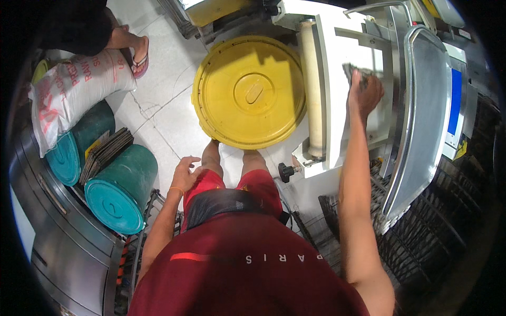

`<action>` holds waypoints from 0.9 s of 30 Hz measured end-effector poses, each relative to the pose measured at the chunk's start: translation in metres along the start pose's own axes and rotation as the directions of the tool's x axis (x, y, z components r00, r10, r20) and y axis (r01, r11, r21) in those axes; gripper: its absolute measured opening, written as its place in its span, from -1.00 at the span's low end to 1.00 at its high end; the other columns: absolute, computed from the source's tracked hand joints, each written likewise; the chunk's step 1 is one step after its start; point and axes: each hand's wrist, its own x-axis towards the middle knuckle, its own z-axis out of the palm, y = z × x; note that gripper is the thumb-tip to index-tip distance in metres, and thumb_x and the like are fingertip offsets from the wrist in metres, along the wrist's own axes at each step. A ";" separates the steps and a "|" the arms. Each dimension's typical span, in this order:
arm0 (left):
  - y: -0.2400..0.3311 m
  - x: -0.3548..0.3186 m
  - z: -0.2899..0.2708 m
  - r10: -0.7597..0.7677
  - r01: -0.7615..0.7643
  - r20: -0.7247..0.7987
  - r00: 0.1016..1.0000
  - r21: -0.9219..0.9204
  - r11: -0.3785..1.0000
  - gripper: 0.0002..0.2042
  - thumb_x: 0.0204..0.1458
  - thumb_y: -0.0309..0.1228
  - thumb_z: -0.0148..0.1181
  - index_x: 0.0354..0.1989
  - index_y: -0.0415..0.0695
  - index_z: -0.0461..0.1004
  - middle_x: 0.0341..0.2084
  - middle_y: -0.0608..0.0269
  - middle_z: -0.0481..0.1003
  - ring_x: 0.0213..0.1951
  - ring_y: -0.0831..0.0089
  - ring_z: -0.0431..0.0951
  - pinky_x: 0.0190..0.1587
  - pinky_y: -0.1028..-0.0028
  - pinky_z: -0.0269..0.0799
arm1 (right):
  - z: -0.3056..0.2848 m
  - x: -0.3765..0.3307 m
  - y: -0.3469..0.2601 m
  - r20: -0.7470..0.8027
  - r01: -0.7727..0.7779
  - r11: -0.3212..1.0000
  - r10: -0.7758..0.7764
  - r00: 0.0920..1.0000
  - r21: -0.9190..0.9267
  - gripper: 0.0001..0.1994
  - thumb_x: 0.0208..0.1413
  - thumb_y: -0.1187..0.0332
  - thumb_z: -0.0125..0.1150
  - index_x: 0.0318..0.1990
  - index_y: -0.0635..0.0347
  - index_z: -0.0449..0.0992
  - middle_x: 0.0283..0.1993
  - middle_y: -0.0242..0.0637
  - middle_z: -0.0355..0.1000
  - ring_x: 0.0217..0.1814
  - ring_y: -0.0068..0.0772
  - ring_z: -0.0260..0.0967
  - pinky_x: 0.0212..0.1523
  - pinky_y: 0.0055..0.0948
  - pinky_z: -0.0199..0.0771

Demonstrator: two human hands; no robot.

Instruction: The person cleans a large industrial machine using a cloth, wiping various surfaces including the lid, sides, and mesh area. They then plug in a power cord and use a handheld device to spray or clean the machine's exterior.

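Observation:
My right hand point(366, 95) reaches far out over a white machine point(331, 105). It is closed on a dark grey rag point(348, 69), pressed against the machine's pale, recessed face; the hand covers part of the rag. A long cream roller point(313, 87) runs along the machine's left side. My left hand point(184, 173) hangs beside my left thigh with nothing in it, its fingers apart. In front of my legs stands a round container with a yellow lid point(253, 113).
Metal trays point(424, 126) lean on the machine's right. A black knob point(286, 172) juts from its near end. At left lie teal-lidded green bins point(115, 206), folded cardboard point(108, 154) and a full white sack point(79, 95). Another person's foot point(140, 55) stands behind the sack.

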 end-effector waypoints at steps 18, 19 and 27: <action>0.183 0.109 -0.120 0.740 -0.578 -0.379 0.556 0.463 0.672 -0.71 0.02 -0.53 0.32 -0.05 -0.10 0.60 0.04 -0.02 0.53 0.11 0.03 0.50 0.19 0.20 0.37 | 0.000 -0.005 0.056 -0.017 -0.085 0.981 0.089 0.996 0.173 -0.64 0.06 0.28 0.29 0.01 0.17 0.51 0.11 -0.11 0.45 0.19 0.04 0.34 0.29 0.01 0.22; 0.218 0.125 -0.138 0.797 -0.597 -0.401 0.452 0.528 0.604 -0.72 0.01 -0.52 0.32 -0.06 -0.11 0.60 0.04 0.04 0.53 0.12 0.07 0.49 0.19 0.23 0.37 | 0.008 0.005 0.062 -0.039 -0.191 0.967 0.200 0.979 0.166 -0.62 0.07 0.26 0.28 0.04 0.18 0.51 0.11 -0.11 0.45 0.18 0.05 0.34 0.28 0.02 0.22; 0.326 0.237 -0.208 0.924 -0.566 -0.033 0.380 0.782 0.260 -0.42 -0.08 -0.01 0.35 0.01 -0.19 0.43 0.00 -0.08 0.43 0.05 -0.05 0.40 0.14 0.07 0.31 | -0.022 -0.013 -0.008 0.093 0.104 0.933 -0.144 0.985 0.345 -0.62 0.22 0.03 0.27 -0.17 0.23 0.55 0.14 0.00 0.39 0.25 0.04 0.28 0.29 -0.04 0.27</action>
